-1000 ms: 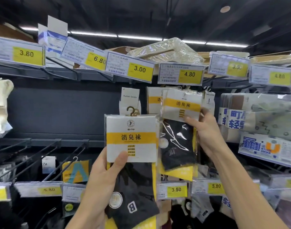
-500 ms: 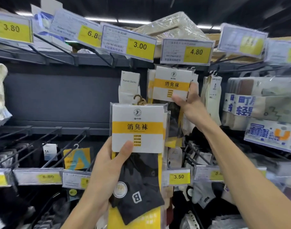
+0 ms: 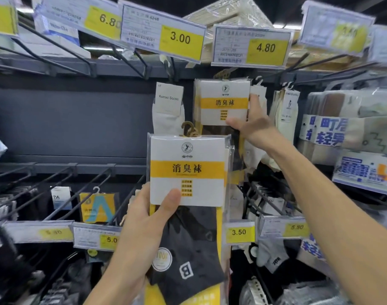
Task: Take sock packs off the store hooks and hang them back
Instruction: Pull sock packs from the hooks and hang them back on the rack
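While the left hand (image 3: 144,227) grasps the near sock packs (image 3: 187,170) only at the card's lower left corner, thumb on the front and fingers behind, the bundle could fan out or slide free. At least 2 brown hangers (image 3: 189,129) show at its top edge, so it is likely more than 1 pack. It is held upright in the air, in front of the rack. The front clear sleeve (image 3: 219,216) holds 1 white-and-yellow card and 1 dark sock (image 3: 185,269) with a "B" patch.

Farther in, the right hand (image 3: 252,126) pinches the far sock pack (image 3: 224,102) at its right edge, thumb under the card's lower right corner. This pack sits just under the upper rail (image 3: 78,67), below the 4.80 tag (image 3: 252,47). Its store hook is hidden, so I cannot tell whether the hanger is seated. Risk: a missed hook drops the pack, or a tug drags the neighbouring packs (image 3: 285,106) along. Its sleeve holds the same card; the dark contents below are mostly hidden.
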